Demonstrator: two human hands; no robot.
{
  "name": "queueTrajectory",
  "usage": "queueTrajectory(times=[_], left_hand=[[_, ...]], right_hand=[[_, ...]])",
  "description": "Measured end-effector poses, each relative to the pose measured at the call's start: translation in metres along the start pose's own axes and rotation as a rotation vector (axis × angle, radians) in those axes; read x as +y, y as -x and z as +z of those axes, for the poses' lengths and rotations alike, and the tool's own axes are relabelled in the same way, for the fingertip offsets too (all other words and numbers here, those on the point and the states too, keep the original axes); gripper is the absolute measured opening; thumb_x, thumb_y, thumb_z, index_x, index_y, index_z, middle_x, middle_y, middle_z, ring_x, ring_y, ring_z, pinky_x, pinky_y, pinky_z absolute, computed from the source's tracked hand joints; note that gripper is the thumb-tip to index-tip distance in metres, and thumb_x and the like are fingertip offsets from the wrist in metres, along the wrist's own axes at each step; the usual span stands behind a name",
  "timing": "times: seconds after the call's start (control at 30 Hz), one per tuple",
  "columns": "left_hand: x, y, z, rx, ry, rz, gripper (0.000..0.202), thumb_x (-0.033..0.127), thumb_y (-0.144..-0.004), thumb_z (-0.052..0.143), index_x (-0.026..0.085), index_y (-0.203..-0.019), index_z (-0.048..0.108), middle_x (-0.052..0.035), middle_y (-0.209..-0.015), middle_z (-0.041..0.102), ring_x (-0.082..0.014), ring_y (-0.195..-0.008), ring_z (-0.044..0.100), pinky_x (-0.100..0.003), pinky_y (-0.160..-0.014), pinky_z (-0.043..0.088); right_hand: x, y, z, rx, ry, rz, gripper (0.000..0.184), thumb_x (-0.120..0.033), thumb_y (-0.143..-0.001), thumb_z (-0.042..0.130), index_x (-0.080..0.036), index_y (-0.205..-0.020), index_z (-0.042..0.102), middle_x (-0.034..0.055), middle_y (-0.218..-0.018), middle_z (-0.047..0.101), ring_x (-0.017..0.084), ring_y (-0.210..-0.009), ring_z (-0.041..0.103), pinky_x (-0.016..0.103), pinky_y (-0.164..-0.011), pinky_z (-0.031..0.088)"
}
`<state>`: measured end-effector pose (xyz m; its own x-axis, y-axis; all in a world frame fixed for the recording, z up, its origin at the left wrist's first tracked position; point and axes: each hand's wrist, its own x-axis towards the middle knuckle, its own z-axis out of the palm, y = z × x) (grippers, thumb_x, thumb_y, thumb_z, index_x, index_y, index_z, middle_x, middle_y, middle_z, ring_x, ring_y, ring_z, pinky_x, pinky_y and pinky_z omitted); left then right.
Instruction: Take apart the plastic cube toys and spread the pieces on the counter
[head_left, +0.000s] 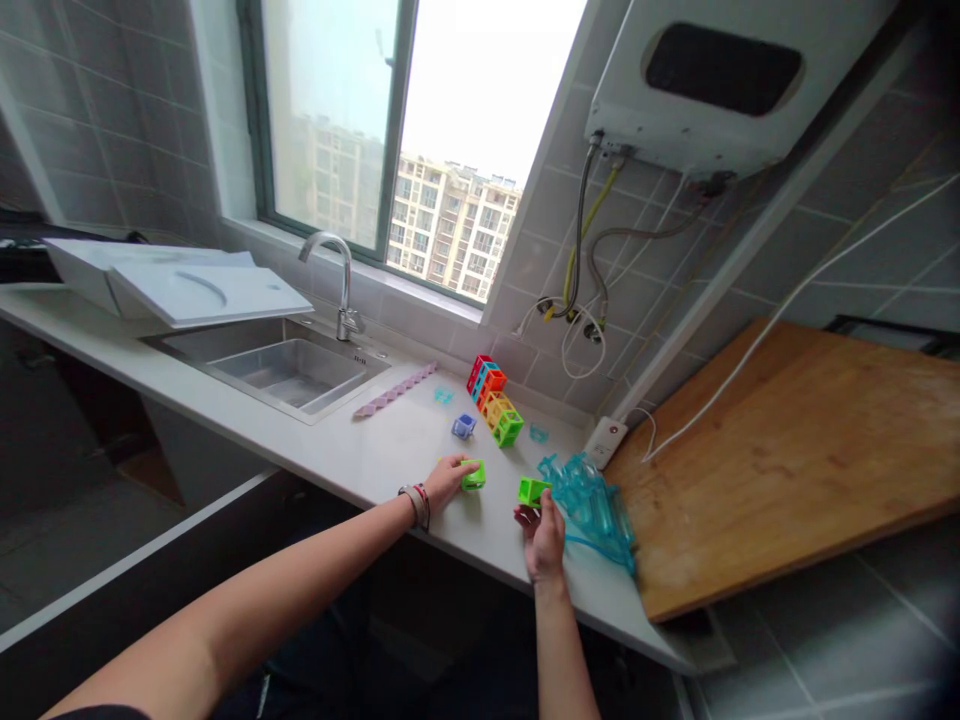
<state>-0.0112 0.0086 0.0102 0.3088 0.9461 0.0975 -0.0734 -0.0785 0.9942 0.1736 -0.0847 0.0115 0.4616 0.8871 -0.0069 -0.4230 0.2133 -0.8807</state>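
My left hand (445, 482) is closed on a bright green open-sided plastic cube (474, 476) at the counter's front part. A similar green plastic cube (532, 491) is gripped in the fingers of my right hand (546, 540), a short way to the right. Beyond them stands a joined block of open-frame cubes (491, 392) in red, blue, orange, yellow and green. A small blue-violet cube (463, 426) sits by itself left of that block. Right of my right hand lies a heap of translucent teal plastic pieces (592, 505).
On the white counter (352, 450) lies a lilac zigzag strip (395, 391), near small pale teal pieces (443, 396). To the left are a steel sink (292, 375), a faucet (345, 290) and a white box (214, 290). A wooden board (787, 460) leans at right beside a white power strip (604, 442).
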Motion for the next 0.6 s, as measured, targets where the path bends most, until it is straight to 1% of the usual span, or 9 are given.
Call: queueTrajectory(times=[0.07,0.13,0.23,0.3,0.33,0.47,0.53,0.6], left_hand=[[0.002,-0.003,-0.008,0.009,-0.069,-0.013,0.051,0.064,-0.076,0.067,0.013,-0.083,0.066,-0.0032,-0.069,0.064,-0.0153,-0.061,0.062,-0.028,-0.061,0.049],[0.008,-0.009,-0.023,0.023,-0.17,-0.016,0.046,0.058,-0.07,0.074,0.013,-0.082,0.069,-0.0029,-0.067,0.066,-0.0166,-0.06,0.062,-0.028,-0.06,0.048],[0.022,-0.024,-0.056,0.067,-0.355,0.005,0.036,0.048,-0.067,0.078,0.015,-0.08,0.072,-0.0044,-0.077,0.071,-0.0198,-0.073,0.065,-0.03,-0.07,0.049],[0.034,-0.039,-0.083,0.1,-0.489,0.014,0.03,0.044,-0.069,0.077,0.016,-0.081,0.073,-0.0056,-0.087,0.074,-0.0213,-0.083,0.066,-0.029,-0.077,0.049],[0.04,-0.047,-0.097,0.111,-0.558,0.011,0.028,0.043,-0.071,0.075,0.017,-0.082,0.073,-0.0062,-0.089,0.074,-0.0216,-0.085,0.067,-0.029,-0.078,0.048],[0.063,-0.081,-0.148,0.143,-0.831,-0.042,0.026,0.039,-0.078,0.068,0.015,-0.086,0.074,-0.0067,-0.08,0.073,-0.0208,-0.078,0.067,-0.029,-0.072,0.047],[0.071,-0.096,-0.166,0.15,-0.945,-0.069,0.024,0.037,-0.08,0.066,0.016,-0.089,0.074,-0.0047,-0.075,0.072,-0.019,-0.076,0.066,-0.027,-0.07,0.047],[0.076,-0.109,-0.179,0.14,-1.035,-0.09,0.023,0.036,-0.081,0.066,0.017,-0.092,0.073,-0.0031,-0.075,0.071,-0.0172,-0.076,0.066,-0.027,-0.071,0.048]], right_hand=[[-0.001,0.001,0.001,0.002,-0.001,0.008,0.043,-0.057,-0.076,0.078,-0.02,-0.093,0.066,-0.0021,-0.073,0.072,0.014,-0.058,0.068,0.026,-0.056,0.057],[-0.001,0.002,0.001,0.008,-0.006,0.02,0.042,-0.057,-0.075,0.079,-0.02,-0.091,0.066,-0.0021,-0.073,0.073,0.013,-0.058,0.068,0.025,-0.056,0.057],[0.0,0.003,0.002,0.022,-0.032,0.034,0.043,-0.056,-0.074,0.08,-0.019,-0.091,0.067,-0.0022,-0.072,0.073,0.013,-0.057,0.067,0.025,-0.055,0.056],[0.001,0.003,0.002,0.039,-0.067,0.042,0.043,-0.056,-0.073,0.081,-0.019,-0.09,0.067,-0.0018,-0.072,0.073,0.013,-0.056,0.067,0.025,-0.055,0.056],[0.001,0.002,0.002,0.044,-0.078,0.045,0.044,-0.056,-0.072,0.082,-0.018,-0.09,0.068,-0.0015,-0.072,0.073,0.013,-0.056,0.067,0.025,-0.054,0.055],[0.003,0.001,0.001,0.018,-0.059,0.043,0.045,-0.058,-0.073,0.081,-0.018,-0.089,0.069,0.0,-0.072,0.072,0.014,-0.056,0.066,0.025,-0.053,0.054],[0.004,0.0,0.001,0.005,-0.045,0.04,0.046,-0.059,-0.074,0.08,-0.017,-0.09,0.07,0.0011,-0.072,0.071,0.015,-0.057,0.066,0.025,-0.054,0.054],[0.004,0.0,0.0,0.006,-0.038,0.042,0.048,-0.061,-0.074,0.079,-0.017,-0.09,0.071,0.0018,-0.072,0.071,0.015,-0.058,0.066,0.026,-0.054,0.055]])
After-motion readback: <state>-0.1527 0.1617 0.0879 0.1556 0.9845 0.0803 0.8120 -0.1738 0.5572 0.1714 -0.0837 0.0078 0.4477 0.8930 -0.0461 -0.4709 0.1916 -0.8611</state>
